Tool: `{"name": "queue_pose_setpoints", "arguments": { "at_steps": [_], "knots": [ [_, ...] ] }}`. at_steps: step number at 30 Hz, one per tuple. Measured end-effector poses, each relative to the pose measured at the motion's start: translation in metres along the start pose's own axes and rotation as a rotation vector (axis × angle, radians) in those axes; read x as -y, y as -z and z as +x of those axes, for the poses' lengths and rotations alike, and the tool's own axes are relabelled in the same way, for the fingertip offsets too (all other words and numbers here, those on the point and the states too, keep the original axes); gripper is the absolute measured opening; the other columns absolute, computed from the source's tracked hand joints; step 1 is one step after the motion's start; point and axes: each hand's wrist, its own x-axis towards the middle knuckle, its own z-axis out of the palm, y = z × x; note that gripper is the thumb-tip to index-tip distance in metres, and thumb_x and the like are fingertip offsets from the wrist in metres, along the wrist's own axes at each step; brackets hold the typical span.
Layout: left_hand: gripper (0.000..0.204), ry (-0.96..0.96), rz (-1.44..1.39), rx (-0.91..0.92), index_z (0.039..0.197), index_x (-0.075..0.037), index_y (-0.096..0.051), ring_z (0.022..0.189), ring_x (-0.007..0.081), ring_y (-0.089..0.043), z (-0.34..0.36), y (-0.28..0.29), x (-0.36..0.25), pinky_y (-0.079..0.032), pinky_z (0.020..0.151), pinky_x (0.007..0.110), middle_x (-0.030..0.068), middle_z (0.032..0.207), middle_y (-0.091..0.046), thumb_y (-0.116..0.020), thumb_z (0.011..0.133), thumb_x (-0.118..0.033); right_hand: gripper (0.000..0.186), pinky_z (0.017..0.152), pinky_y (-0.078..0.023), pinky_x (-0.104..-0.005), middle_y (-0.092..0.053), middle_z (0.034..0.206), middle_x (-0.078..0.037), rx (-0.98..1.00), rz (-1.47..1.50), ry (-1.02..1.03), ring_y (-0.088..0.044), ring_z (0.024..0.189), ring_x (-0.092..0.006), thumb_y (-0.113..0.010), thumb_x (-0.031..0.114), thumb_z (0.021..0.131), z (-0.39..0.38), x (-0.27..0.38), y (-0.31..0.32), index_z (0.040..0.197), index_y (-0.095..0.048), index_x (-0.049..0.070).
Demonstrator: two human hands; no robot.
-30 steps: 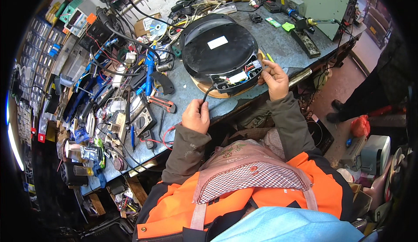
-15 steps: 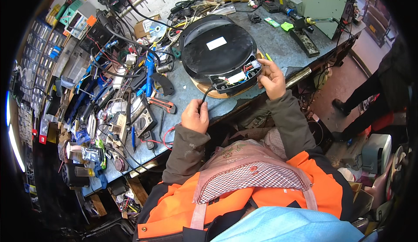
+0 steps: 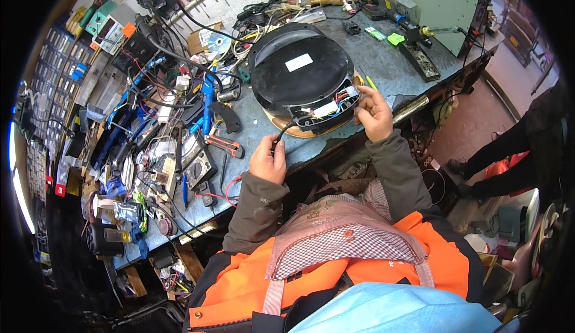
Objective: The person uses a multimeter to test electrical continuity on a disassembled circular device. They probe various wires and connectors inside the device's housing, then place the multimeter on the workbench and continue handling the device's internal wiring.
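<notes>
A round black appliance [image 3: 299, 87] lies on the bench with a white label on its flat top. At its near edge an uncovered compartment shows coloured wires [image 3: 344, 97] and white pieces. A black power cord [image 3: 284, 131] comes out of that edge, and my left hand [image 3: 269, 161] pinches it between thumb and fingers. My right hand [image 3: 376, 116] is closed at the compartment's right end, fingertips against the rim beside the wires; what they grip, if anything, is too small to make out. Under the appliance a tan round rim [image 3: 277, 123] shows.
Tools and cables crowd the bench's left side, among them a red-and-black utility knife [image 3: 225, 145], a multimeter [image 3: 199, 168] and a curved black plastic piece [image 3: 224, 117]. Toward the back right are a long black tray [image 3: 420, 63] and a large grey metal case [image 3: 436, 6]. Another person's legs [image 3: 500, 153] stand at right.
My hands keep nearly the same places at the cord and the compartment rim. The other person's legs at the right have shifted slightly.
</notes>
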Motion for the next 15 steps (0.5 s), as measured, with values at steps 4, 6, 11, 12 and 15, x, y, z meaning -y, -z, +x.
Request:
{"name": "queue_pose_setpoints", "arguments": {
  "at_steps": [4,6,11,12,15],
  "knots": [
    [0.016,0.016,-0.062,-0.039,0.112,0.001,-0.070,0.071,0.0105,-0.058,0.000,-0.002,0.003,-0.050,0.066,0.030,0.0041,0.078,-0.064,-0.071,0.105,-0.014,0.039,0.072,-0.055,-0.0279,-0.066,0.092,-0.007,-0.027,0.088,-0.002,-0.064,0.076,-0.0131,-0.055,-0.007,0.101,-0.001,-0.005,0.002,0.140,-0.054,-0.004],
    [0.016,-0.008,-0.017,-0.008,0.112,0.000,-0.071,0.071,0.0102,-0.058,0.004,0.003,0.012,-0.050,0.065,0.030,0.0041,0.079,-0.064,-0.071,0.105,-0.014,0.038,0.072,-0.056,-0.0285,-0.067,0.094,-0.007,-0.024,0.081,-0.009,-0.065,0.078,-0.0137,-0.056,-0.006,0.101,-0.001,-0.001,-0.001,0.139,-0.055,-0.005],
    [0.017,-0.122,0.310,0.168,0.103,-0.002,-0.070,0.075,0.0249,-0.066,0.049,0.031,-0.007,-0.052,0.069,0.038,0.0147,0.084,-0.068,-0.067,0.106,-0.018,0.036,0.074,-0.057,-0.0298,-0.067,0.096,-0.008,0.026,0.074,-0.075,-0.067,0.081,-0.0147,-0.057,-0.005,0.102,0.002,-0.007,0.011,0.138,-0.055,-0.005],
    [0.018,-0.166,0.370,0.192,0.101,-0.002,-0.070,0.076,0.0283,-0.068,0.058,0.032,-0.006,-0.053,0.070,0.040,0.0164,0.085,-0.069,-0.066,0.106,-0.019,0.035,0.074,-0.057,-0.0299,-0.068,0.097,-0.008,0.029,0.075,-0.090,-0.067,0.082,-0.0148,-0.058,-0.005,0.102,0.003,-0.008,0.013,0.137,-0.055,-0.005],
    [0.023,-0.054,0.297,0.375,0.098,-0.001,-0.068,0.081,0.0320,-0.069,0.071,0.033,0.012,-0.053,0.074,0.042,0.0167,0.087,-0.070,-0.062,0.108,-0.021,0.033,0.075,-0.057,-0.0302,-0.067,0.098,-0.008,0.043,0.091,-0.090,-0.067,0.082,-0.0151,-0.057,-0.004,0.103,0.003,-0.006,0.012,0.135,-0.056,-0.006]
  ]
}}
